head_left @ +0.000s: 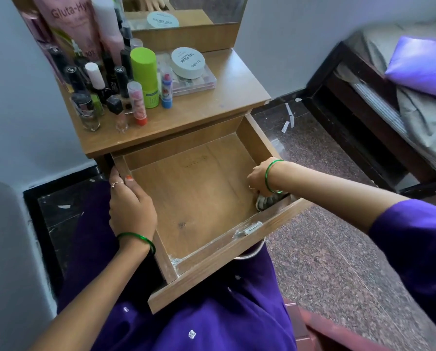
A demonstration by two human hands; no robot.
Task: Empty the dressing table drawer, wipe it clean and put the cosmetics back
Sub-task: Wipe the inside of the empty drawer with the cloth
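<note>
The wooden drawer (194,198) is pulled out over my lap, and the part of its floor I can see holds only a cloth. My left hand (131,206) grips the drawer's left wall, thumb inside. My right hand (260,179) grips a bunched grey-white cloth (267,201) and holds it down in the drawer's near right corner. The cosmetics stand on the dressing table top (224,97): a green stick (144,74), lip balms (137,102), several nail polish bottles (95,79), a white nail polish remover tub (188,62) on a clear case, and pink tubes at the back.
A mirror (186,8) rises behind the table top. The wall stands close on the left. A bed with a purple pillow (422,64) lies to the right across a speckled floor (325,224). White dust lines the drawer's front rim.
</note>
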